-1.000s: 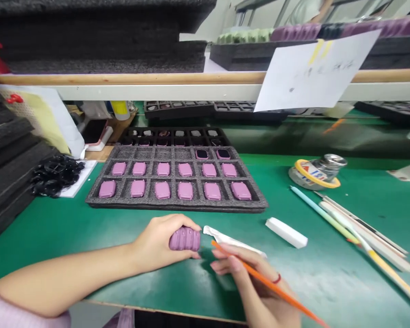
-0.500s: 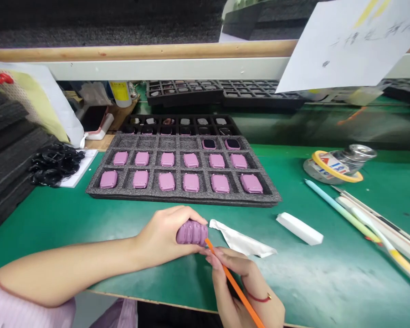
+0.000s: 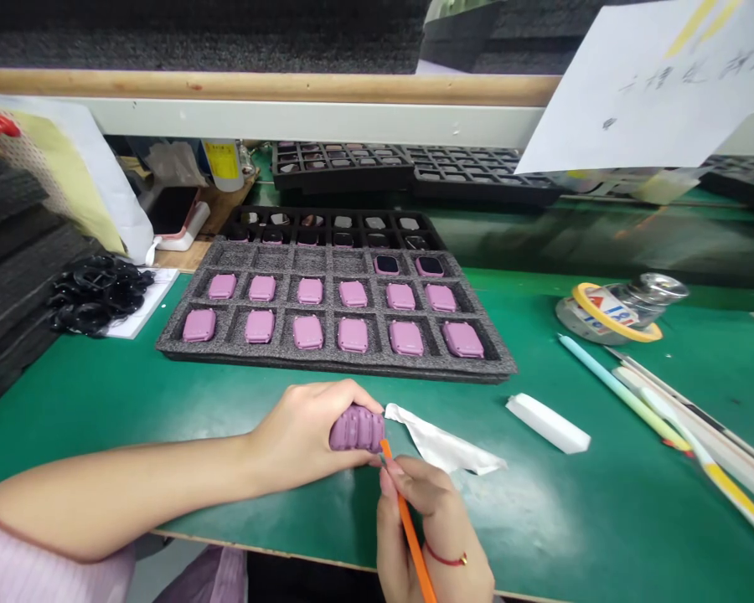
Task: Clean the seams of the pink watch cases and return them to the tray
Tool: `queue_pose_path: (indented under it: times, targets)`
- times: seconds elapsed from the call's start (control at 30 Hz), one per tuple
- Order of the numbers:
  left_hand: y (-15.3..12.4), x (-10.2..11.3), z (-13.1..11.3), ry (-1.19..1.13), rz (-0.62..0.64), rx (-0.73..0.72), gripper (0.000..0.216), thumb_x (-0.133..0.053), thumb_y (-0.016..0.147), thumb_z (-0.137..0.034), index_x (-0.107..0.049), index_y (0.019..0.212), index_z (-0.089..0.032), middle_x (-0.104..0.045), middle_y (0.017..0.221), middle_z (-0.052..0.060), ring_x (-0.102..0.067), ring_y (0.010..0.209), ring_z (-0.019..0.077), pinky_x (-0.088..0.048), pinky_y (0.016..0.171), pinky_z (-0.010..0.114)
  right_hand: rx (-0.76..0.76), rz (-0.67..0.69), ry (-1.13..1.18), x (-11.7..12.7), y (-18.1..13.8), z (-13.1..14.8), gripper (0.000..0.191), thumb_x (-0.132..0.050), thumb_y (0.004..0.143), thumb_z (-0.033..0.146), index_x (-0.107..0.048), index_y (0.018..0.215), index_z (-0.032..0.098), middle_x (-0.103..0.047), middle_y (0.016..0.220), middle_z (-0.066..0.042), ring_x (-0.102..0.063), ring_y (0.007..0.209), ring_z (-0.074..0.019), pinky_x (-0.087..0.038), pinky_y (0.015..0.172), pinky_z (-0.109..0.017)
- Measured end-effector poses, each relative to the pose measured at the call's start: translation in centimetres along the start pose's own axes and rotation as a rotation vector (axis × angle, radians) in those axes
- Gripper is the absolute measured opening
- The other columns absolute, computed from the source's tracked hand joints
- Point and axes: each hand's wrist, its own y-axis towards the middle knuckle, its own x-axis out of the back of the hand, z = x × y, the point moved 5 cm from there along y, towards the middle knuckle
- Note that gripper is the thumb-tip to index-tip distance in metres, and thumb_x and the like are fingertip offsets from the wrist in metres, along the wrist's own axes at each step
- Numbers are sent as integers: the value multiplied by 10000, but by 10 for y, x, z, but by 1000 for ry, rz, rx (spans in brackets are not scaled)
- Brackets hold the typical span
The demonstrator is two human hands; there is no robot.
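Note:
Several purple watch cases, pressed together side by side in a row, are clasped by my left hand just above the green bench. Its thumb and fingers wrap around both ends of the row. Between the fingers of my right hand is a slim orange stick, held like a pen. The stick's tip is at the right end of the row, by the last case; whether it touches is hard to tell. A crumpled white strip lies just beyond my right hand.
Behind my hands sits a black foam tray with purple watch cases in its compartments. To the right are a white block, several pens and a glass bottle with a metal top. A shelf edge crosses above.
My right hand has shifted a little left, and the orange stick stands steeper. My left hand still grips the row of cases, moved very slightly right. The view has shifted slightly.

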Motion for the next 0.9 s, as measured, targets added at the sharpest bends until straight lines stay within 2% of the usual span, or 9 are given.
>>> queue_pose_path:
  times: [0.3,0.57,0.77,0.9]
  targets:
    - [0,-2,-2,49,4,17,323,-789,796,-313,-617,1058,-235,-761,1068,12,-734,983,213,-541,819,301,-5,-23,-27,-4,-4,-1,98,-501,1003,215,-583,960,181,-662,898,-72,-670,762,-158,-548,623,-264]
    - [0,-4,-3,77,-4,2,330,-789,798,-312,-611,1058,-216,-761,1064,26,-737,974,220,-547,821,316,131,141,-83,0,8,5,33,-515,971,140,-537,980,164,-628,924,-77,-656,795,-151,-570,670,-257]
    - [0,-4,-3,97,-17,-10,344,-799,779,-284,-614,1062,-221,-766,1075,31,-740,987,229,-558,828,319,121,148,-77,-1,7,5,59,-509,975,151,-542,977,200,-617,924,-60,-623,781,-149,-559,640,-257]
    - [0,-4,-3,89,-3,-29,342,-793,788,-303,-621,1069,-214,-764,1089,41,-738,999,237,-562,837,326,48,123,-58,-1,5,2,72,-491,987,165,-552,1000,201,-619,930,-66,-609,782,-159,-541,653,-281]
